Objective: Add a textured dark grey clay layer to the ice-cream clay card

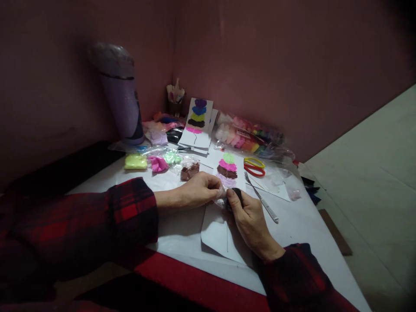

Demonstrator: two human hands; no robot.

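Small clear bag point(221, 193) (crinkled), dark lump point(236, 197) touching it, over white card point(215, 232)

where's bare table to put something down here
Bare table right of the fork, out to the edge. A smaller patch left of the paper, between left hand and near edge. Crowded at the back: clay bags, cards, scissors. Left hand and right hand pinch a bag mid-table.

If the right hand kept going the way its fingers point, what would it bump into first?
Probably the left hand, whose fingers pinch the same clear bag just ahead; depth is unclear.
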